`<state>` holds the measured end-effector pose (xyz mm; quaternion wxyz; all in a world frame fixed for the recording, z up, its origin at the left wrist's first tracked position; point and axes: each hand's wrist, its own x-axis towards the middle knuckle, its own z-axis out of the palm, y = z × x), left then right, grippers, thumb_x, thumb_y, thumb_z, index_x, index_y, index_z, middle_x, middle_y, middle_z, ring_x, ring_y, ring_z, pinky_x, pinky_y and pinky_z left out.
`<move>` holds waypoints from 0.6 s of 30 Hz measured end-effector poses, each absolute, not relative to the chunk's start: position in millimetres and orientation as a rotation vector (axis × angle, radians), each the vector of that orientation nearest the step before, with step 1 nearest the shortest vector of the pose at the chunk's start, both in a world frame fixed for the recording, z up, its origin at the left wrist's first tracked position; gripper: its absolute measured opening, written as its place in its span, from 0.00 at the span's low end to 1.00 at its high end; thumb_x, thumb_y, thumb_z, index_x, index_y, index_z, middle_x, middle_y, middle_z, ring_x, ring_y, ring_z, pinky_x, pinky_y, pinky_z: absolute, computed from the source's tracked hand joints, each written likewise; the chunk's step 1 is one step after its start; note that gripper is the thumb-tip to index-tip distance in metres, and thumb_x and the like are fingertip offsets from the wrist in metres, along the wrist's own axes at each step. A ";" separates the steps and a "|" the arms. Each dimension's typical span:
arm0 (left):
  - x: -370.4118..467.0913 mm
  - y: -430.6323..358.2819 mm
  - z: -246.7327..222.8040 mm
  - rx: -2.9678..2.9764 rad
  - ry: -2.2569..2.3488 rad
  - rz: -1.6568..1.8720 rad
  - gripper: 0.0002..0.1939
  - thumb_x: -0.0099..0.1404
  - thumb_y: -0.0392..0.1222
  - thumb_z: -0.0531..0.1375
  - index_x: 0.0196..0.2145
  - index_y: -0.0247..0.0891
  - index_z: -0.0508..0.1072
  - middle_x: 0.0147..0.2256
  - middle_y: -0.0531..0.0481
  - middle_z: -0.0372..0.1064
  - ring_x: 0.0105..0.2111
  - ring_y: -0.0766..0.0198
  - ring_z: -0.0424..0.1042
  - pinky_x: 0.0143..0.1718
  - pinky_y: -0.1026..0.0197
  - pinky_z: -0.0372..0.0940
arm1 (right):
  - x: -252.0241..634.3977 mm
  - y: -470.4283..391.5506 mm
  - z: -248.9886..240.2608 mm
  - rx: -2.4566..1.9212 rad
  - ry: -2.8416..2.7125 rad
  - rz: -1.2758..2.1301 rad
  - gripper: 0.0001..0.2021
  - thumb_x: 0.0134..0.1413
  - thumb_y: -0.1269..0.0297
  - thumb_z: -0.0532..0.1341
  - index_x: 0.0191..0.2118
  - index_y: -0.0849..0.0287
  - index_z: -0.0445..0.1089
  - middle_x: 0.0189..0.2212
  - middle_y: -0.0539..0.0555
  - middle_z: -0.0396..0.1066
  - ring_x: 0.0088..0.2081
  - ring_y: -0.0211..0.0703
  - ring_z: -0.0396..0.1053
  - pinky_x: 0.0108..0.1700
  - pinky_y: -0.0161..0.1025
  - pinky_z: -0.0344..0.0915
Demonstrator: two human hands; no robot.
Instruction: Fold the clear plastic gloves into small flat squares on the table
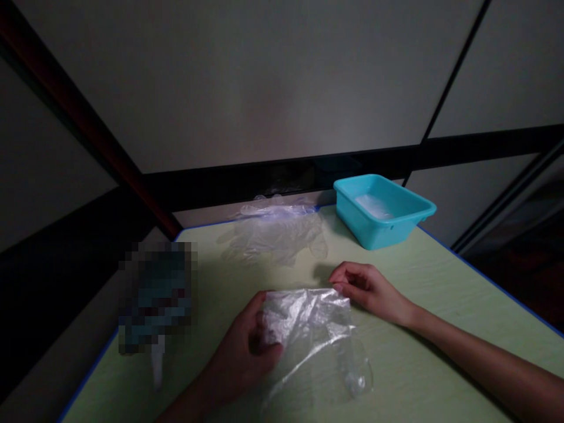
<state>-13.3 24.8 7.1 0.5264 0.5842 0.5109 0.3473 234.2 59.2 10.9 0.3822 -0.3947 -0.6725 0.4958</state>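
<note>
A clear disposable plastic glove (308, 329) hangs spread out above the near part of the table, its finger ends toward me. My left hand (251, 341) grips its left edge between thumb and fingers. At the top right corner of the same glove, my right hand (363, 286) is closed in a pinch on the edge. Beyond both hands lies a loose pile of similar clear gloves (282, 232), crumpled near the table's back edge.
A turquoise plastic basin (379, 229) with something clear inside stands at the back right of the pale green table (440, 282). On the left is a blurred-out item (158, 294) with a white strip below it. Cabinet panels (282, 88) rise behind.
</note>
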 end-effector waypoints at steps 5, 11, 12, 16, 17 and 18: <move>-10.5 38.8 18.9 1.298 1.232 0.937 0.27 0.45 0.36 0.61 0.44 0.38 0.58 0.21 0.61 0.63 0.14 0.73 0.57 0.14 0.72 0.53 | 233.0 58.3 15.4 -1.008 -1.744 1.350 0.07 0.51 0.65 0.58 0.27 0.62 0.60 0.21 0.46 0.59 0.22 0.31 0.56 0.23 0.30 0.53; -22.0 53.3 20.5 1.188 1.401 1.268 0.25 0.45 0.43 0.63 0.42 0.39 0.62 0.27 0.58 0.65 0.14 0.74 0.58 0.13 0.70 0.55 | 235.2 41.9 24.9 -0.929 -1.984 1.770 0.04 0.48 0.73 0.57 0.28 0.61 0.59 0.19 0.46 0.61 0.20 0.31 0.61 0.21 0.28 0.57; -23.8 54.2 19.3 1.179 1.422 1.312 0.23 0.46 0.43 0.63 0.41 0.39 0.62 0.28 0.57 0.65 0.14 0.74 0.57 0.13 0.70 0.54 | 236.2 39.3 27.3 -0.911 -2.073 1.847 0.04 0.49 0.74 0.57 0.29 0.62 0.60 0.19 0.46 0.61 0.19 0.31 0.61 0.20 0.28 0.57; -27.7 54.5 15.1 1.187 1.447 1.392 0.16 0.49 0.44 0.59 0.37 0.40 0.63 0.30 0.57 0.65 0.13 0.74 0.56 0.11 0.69 0.53 | 236.1 35.4 35.8 -1.001 -2.348 1.351 0.03 0.53 0.70 0.56 0.29 0.62 0.63 0.20 0.47 0.62 0.21 0.32 0.61 0.22 0.29 0.58; -27.7 53.8 14.8 1.196 1.448 1.396 0.15 0.49 0.44 0.59 0.36 0.40 0.63 0.30 0.56 0.65 0.13 0.74 0.56 0.11 0.69 0.53 | 235.1 36.0 36.8 -1.019 -2.365 1.120 0.05 0.55 0.69 0.54 0.30 0.62 0.64 0.23 0.50 0.64 0.24 0.34 0.62 0.26 0.31 0.60; -27.3 52.8 14.9 1.205 1.448 1.397 0.15 0.49 0.43 0.59 0.35 0.40 0.63 0.30 0.56 0.65 0.13 0.74 0.56 0.11 0.69 0.52 | 233.9 37.0 37.1 -1.019 -2.377 0.922 0.06 0.57 0.67 0.52 0.33 0.63 0.65 0.27 0.53 0.66 0.29 0.37 0.64 0.31 0.34 0.63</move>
